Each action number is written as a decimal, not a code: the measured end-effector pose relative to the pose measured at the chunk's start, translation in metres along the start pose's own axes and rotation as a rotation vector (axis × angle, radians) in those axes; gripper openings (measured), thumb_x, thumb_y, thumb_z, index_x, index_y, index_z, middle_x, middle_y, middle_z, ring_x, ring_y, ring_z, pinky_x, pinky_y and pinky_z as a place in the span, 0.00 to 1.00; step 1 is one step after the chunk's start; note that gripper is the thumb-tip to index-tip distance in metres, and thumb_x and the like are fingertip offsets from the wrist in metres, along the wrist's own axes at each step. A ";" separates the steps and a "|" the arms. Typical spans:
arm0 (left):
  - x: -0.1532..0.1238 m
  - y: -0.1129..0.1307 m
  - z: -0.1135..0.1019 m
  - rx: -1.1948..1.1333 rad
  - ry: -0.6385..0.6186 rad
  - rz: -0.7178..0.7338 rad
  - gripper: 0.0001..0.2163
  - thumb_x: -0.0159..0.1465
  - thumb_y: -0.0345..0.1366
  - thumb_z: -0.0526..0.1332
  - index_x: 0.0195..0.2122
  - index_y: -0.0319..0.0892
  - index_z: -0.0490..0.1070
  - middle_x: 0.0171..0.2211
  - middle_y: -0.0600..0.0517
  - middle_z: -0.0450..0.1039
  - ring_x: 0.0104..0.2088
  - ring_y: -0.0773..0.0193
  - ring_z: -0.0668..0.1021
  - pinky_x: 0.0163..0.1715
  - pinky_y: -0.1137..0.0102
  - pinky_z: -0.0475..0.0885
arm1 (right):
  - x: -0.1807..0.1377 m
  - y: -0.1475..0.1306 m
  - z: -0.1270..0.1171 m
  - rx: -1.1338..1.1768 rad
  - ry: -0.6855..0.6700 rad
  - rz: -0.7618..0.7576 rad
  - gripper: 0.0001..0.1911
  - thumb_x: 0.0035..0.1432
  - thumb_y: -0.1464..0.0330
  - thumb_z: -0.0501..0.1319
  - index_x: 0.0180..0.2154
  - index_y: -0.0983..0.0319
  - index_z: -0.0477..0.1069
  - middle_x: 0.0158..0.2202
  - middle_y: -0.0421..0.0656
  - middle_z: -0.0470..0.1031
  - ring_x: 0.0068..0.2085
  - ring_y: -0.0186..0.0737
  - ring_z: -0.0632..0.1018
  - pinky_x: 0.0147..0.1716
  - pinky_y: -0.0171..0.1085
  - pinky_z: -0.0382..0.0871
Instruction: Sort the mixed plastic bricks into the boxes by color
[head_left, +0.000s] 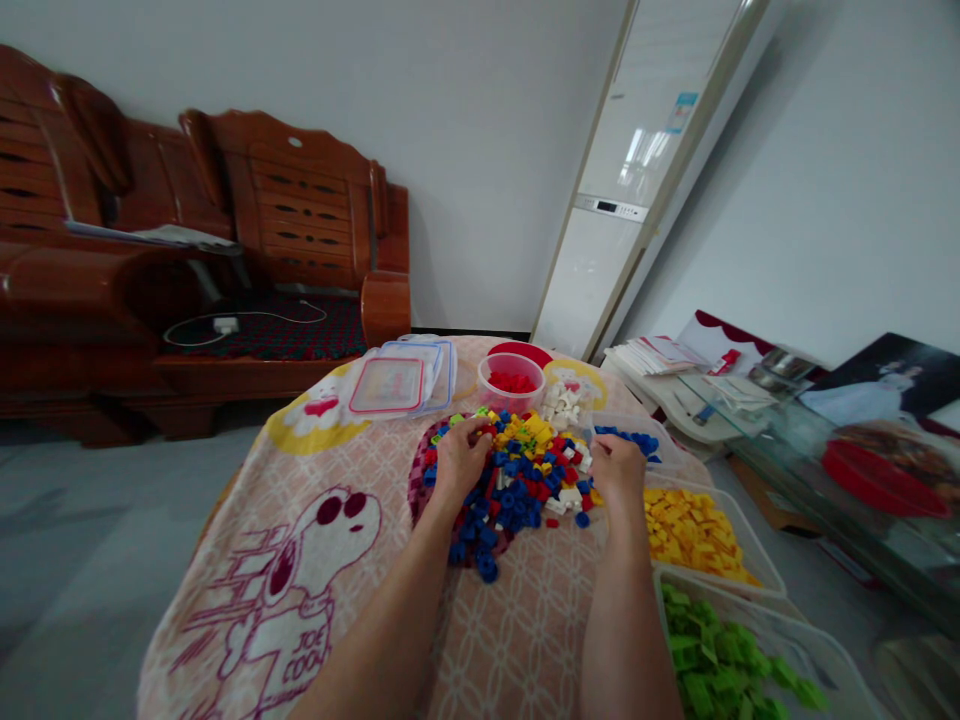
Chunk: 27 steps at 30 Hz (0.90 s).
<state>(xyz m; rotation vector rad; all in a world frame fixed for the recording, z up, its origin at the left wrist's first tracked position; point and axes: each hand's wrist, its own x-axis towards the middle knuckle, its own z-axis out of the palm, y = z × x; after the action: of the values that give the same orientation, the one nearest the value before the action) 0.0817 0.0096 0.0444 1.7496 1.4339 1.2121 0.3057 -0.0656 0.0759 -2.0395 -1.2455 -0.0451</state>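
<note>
A mixed pile of toy building bricks in blue, red, yellow, white and green lies on the cloth-covered table. My left hand is at the pile's left side, fingers bent down among the bricks; what its fingertips grip is too small to make out. To the right of the pile, my right hand is closed in a pinch beside the clear tub of blue bricks. Anything between those fingers is hidden. Beyond the pile stand a pink-rimmed round tub with red bricks and a heap of white bricks.
At right are a clear container of yellow bricks and another of green bricks. Clear lids lie at the table's far left. A glass side table stands to the right, a wooden sofa at the back left.
</note>
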 end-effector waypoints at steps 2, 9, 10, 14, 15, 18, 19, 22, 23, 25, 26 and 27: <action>0.001 -0.002 0.001 -0.010 -0.003 0.004 0.14 0.58 0.31 0.60 0.45 0.41 0.77 0.33 0.51 0.78 0.32 0.63 0.78 0.39 0.70 0.72 | -0.005 -0.010 -0.008 -0.223 -0.107 -0.077 0.15 0.56 0.71 0.53 0.32 0.64 0.79 0.32 0.52 0.80 0.38 0.47 0.79 0.38 0.38 0.68; 0.001 -0.004 0.003 -0.053 -0.015 0.011 0.14 0.58 0.31 0.59 0.45 0.41 0.76 0.34 0.50 0.79 0.33 0.63 0.79 0.40 0.69 0.73 | -0.013 -0.017 -0.010 -0.540 -0.383 -0.068 0.15 0.57 0.75 0.52 0.35 0.64 0.78 0.34 0.54 0.80 0.37 0.44 0.79 0.33 0.36 0.64; 0.000 -0.004 0.002 -0.054 -0.015 0.009 0.14 0.59 0.31 0.59 0.45 0.41 0.76 0.34 0.50 0.79 0.34 0.63 0.79 0.40 0.69 0.73 | -0.014 -0.016 -0.008 -0.550 -0.403 -0.063 0.14 0.57 0.75 0.53 0.36 0.64 0.78 0.35 0.54 0.80 0.37 0.44 0.80 0.33 0.35 0.64; 0.001 -0.003 0.001 -0.046 -0.020 0.009 0.14 0.59 0.31 0.59 0.45 0.41 0.76 0.33 0.50 0.78 0.34 0.63 0.79 0.40 0.69 0.73 | -0.013 -0.017 -0.003 -0.558 -0.447 -0.022 0.15 0.58 0.74 0.52 0.38 0.66 0.77 0.37 0.56 0.79 0.39 0.44 0.80 0.33 0.35 0.63; 0.001 -0.004 0.001 -0.044 -0.021 0.011 0.14 0.59 0.31 0.59 0.45 0.40 0.76 0.33 0.50 0.78 0.34 0.63 0.79 0.40 0.69 0.73 | -0.013 -0.018 -0.003 -0.555 -0.452 -0.004 0.15 0.58 0.74 0.52 0.39 0.66 0.77 0.38 0.56 0.79 0.39 0.44 0.79 0.33 0.34 0.63; 0.001 -0.005 0.002 -0.045 -0.018 0.015 0.14 0.59 0.31 0.59 0.45 0.40 0.76 0.33 0.49 0.78 0.34 0.63 0.79 0.40 0.69 0.73 | -0.011 -0.021 -0.006 -0.538 -0.460 0.034 0.16 0.59 0.73 0.51 0.39 0.68 0.77 0.38 0.56 0.79 0.40 0.43 0.79 0.34 0.33 0.62; 0.001 -0.005 0.002 -0.051 -0.018 0.017 0.13 0.59 0.31 0.59 0.44 0.40 0.76 0.33 0.49 0.78 0.34 0.63 0.79 0.39 0.69 0.73 | -0.010 -0.022 -0.008 -0.529 -0.457 0.029 0.16 0.59 0.73 0.51 0.38 0.68 0.78 0.37 0.56 0.79 0.40 0.43 0.79 0.34 0.33 0.62; 0.000 -0.004 0.002 -0.070 -0.015 0.017 0.13 0.58 0.30 0.59 0.44 0.40 0.76 0.33 0.50 0.78 0.33 0.64 0.78 0.38 0.70 0.73 | -0.008 -0.021 -0.013 -0.477 -0.422 -0.032 0.17 0.59 0.72 0.50 0.34 0.67 0.79 0.34 0.54 0.80 0.38 0.42 0.78 0.34 0.33 0.61; 0.000 -0.004 0.002 -0.071 -0.014 0.015 0.13 0.58 0.30 0.59 0.44 0.40 0.76 0.33 0.50 0.78 0.33 0.64 0.78 0.38 0.70 0.73 | -0.007 -0.020 -0.014 -0.447 -0.401 -0.055 0.18 0.59 0.72 0.50 0.32 0.67 0.79 0.33 0.53 0.80 0.37 0.41 0.78 0.33 0.33 0.61; 0.000 -0.003 0.002 -0.069 -0.012 0.010 0.13 0.58 0.30 0.59 0.44 0.40 0.77 0.33 0.50 0.78 0.33 0.64 0.78 0.38 0.70 0.72 | -0.006 -0.017 -0.013 -0.371 -0.353 -0.084 0.19 0.59 0.71 0.50 0.28 0.65 0.79 0.31 0.51 0.79 0.35 0.39 0.77 0.32 0.32 0.60; 0.000 -0.003 0.002 -0.065 -0.010 0.010 0.13 0.58 0.30 0.59 0.44 0.40 0.77 0.32 0.50 0.78 0.33 0.64 0.78 0.38 0.70 0.72 | -0.005 -0.015 -0.013 -0.325 -0.327 -0.089 0.19 0.59 0.71 0.50 0.28 0.65 0.78 0.30 0.50 0.79 0.34 0.38 0.77 0.32 0.32 0.60; 0.000 -0.003 0.002 -0.061 -0.008 0.012 0.13 0.58 0.30 0.59 0.43 0.40 0.77 0.32 0.50 0.78 0.32 0.64 0.78 0.38 0.70 0.72 | -0.005 -0.013 -0.011 -0.278 -0.298 -0.091 0.19 0.59 0.70 0.50 0.28 0.65 0.78 0.29 0.49 0.79 0.33 0.38 0.77 0.31 0.31 0.61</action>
<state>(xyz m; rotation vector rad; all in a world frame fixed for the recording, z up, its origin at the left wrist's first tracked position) 0.0820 0.0104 0.0411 1.7221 1.3695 1.2415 0.2964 -0.0726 0.0900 -2.2864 -1.5900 0.0475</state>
